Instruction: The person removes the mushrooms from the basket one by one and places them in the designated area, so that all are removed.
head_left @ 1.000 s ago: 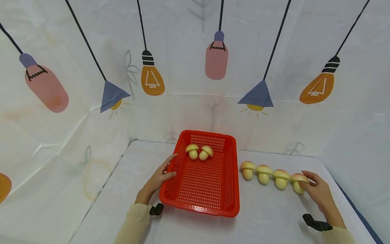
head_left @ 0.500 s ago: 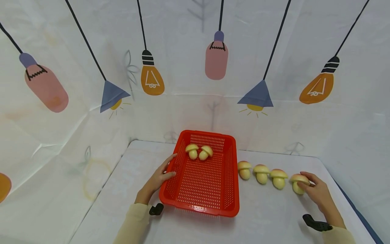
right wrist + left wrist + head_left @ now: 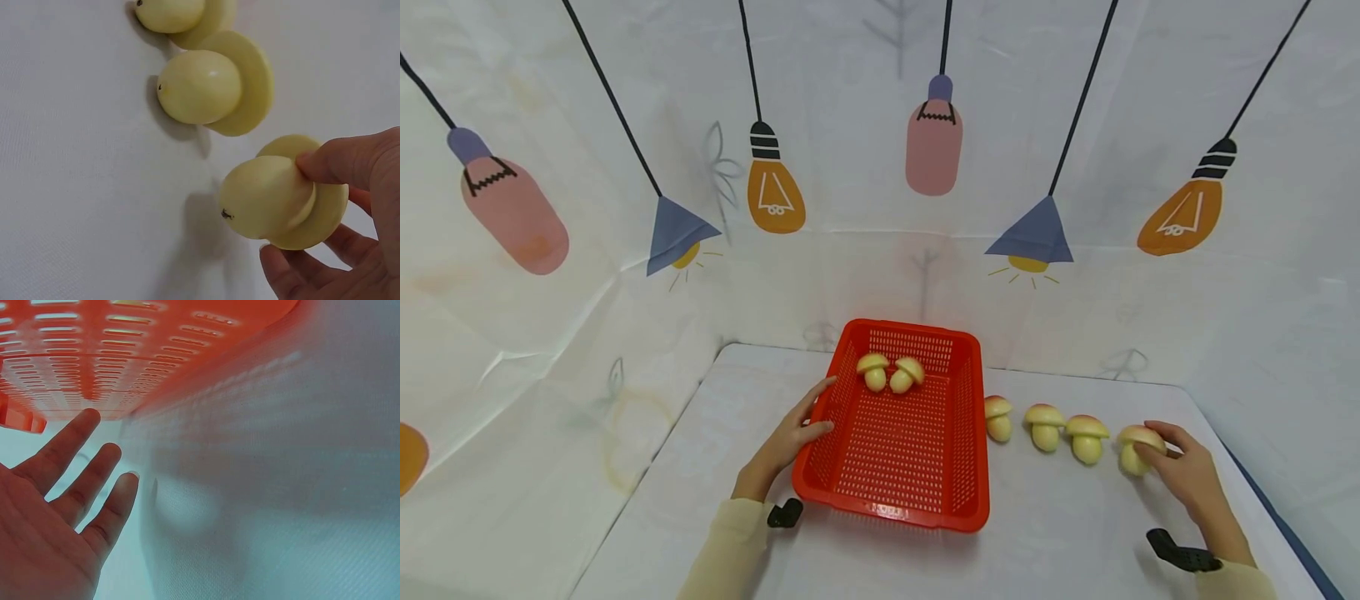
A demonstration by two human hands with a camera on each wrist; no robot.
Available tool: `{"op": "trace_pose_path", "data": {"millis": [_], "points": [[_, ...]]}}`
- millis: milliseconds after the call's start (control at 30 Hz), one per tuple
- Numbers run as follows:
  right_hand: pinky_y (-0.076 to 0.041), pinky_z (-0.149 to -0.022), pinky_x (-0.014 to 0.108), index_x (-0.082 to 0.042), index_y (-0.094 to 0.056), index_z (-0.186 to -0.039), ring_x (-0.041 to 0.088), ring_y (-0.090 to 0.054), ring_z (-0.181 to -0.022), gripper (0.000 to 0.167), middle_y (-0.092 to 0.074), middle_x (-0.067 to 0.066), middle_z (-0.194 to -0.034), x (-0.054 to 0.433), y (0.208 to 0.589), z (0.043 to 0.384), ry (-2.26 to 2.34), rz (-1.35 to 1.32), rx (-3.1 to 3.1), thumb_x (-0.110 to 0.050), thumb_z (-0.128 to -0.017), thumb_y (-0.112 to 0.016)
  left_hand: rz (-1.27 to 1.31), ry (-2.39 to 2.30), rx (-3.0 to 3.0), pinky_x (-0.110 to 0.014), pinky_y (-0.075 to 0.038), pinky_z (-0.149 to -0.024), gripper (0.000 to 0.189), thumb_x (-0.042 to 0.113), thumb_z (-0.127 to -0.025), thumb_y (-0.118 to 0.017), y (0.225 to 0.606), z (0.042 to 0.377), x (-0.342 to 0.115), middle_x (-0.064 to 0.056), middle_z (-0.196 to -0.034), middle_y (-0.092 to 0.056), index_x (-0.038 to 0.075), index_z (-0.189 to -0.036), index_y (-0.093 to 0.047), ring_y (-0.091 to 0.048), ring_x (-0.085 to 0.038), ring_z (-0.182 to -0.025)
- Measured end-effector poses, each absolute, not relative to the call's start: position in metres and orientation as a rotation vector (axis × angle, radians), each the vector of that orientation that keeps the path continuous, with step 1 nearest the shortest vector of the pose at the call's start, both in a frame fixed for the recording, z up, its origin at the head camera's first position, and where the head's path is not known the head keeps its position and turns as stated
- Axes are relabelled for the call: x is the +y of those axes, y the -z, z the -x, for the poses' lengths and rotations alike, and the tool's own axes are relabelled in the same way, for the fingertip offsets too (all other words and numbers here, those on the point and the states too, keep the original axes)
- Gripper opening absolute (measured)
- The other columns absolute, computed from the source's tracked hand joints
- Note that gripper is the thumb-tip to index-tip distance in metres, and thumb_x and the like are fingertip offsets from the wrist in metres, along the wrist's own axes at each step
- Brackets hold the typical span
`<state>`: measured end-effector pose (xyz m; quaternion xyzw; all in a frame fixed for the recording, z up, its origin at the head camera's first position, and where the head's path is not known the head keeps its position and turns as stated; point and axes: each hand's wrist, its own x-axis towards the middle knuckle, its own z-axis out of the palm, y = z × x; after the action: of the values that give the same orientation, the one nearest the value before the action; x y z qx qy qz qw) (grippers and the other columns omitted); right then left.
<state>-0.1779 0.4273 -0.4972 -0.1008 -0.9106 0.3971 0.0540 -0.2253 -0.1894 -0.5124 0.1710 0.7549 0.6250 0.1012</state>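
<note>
At the right end of a row on the table, my right hand pinches a pale yellow toy mushroom between thumb and fingers. The right wrist view shows its rounded stem pointing away from the palm and the cap between the fingers. To its left lie three more toy mushrooms: a near one, a middle one and a far one against the red basket. My left hand touches the basket's left side. Three of its fingers stretch out straight beside the slotted wall in the left wrist view.
Two toy mushrooms, a left one and a right one, sit inside the basket near its back. The white table meets a white wall sheet printed with hanging lamps behind.
The leftmost mushrooms of the row have shifted left, the farthest now beside the basket wall. The mushroom in my right hand has moved slightly right, widening the gap. The left hand stays put.
</note>
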Motion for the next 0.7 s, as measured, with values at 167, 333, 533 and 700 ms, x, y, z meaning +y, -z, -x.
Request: {"op": "trace_pose_path", "data": {"millis": [167, 333, 533, 700], "points": [[-0.049, -0.065, 0.011, 0.008, -0.046, -0.143, -0.026, -0.039, -0.083, 0.063, -0.047, 0.031, -0.135, 0.423, 0.494, 0.177, -1.189, 0.253, -2.712, -0.034, -0.101, -0.066, -0.49, -1.841, 2.237, -0.043, -0.061, -0.084, 0.069, 0.019, -0.103, -0.055, 0.511, 0.224, -0.189, -0.029, -0.15, -0.044, 0.033, -0.164, -0.026, -0.062, -0.037, -0.115], [-0.045, -0.064, 0.008, 0.007, -0.046, -0.144, -0.008, -0.057, -0.092, 0.063, -0.047, 0.032, -0.139, 0.413, 0.484, 0.174, -1.149, 0.248, -2.7, -0.036, -0.101, -0.065, -0.498, -1.839, 2.24, -0.043, -0.061, -0.084, 0.07, 0.019, -0.102, -0.055, 0.511, 0.224, -0.188, -0.028, -0.15, -0.045, 0.031, -0.164, -0.025, -0.062, -0.038, -0.116], [-0.044, -0.065, 0.006, 0.004, -0.049, -0.143, 0.034, -0.063, -0.115, 0.059, -0.049, 0.03, -0.141, 0.391, 0.468, 0.17, -1.119, 0.182, -2.667, -0.033, -0.101, -0.066, -0.507, -1.841, 2.226, -0.043, -0.06, -0.086, 0.069, 0.019, -0.103, -0.055, 0.512, 0.225, -0.189, -0.03, -0.146, -0.046, 0.033, -0.163, -0.026, -0.061, -0.039, -0.116], [-0.048, -0.069, 0.005, -0.001, -0.056, -0.136, -0.026, -0.042, -0.095, 0.05, -0.058, 0.01, -0.13, 0.371, 0.46, 0.168, -1.122, 0.071, -2.613, -0.028, -0.097, -0.073, -0.51, -1.843, 2.221, -0.043, -0.06, -0.086, 0.068, 0.019, -0.104, -0.054, 0.513, 0.225, -0.189, -0.03, -0.146, -0.046, 0.034, -0.163, -0.026, -0.062, -0.04, -0.115]]}}
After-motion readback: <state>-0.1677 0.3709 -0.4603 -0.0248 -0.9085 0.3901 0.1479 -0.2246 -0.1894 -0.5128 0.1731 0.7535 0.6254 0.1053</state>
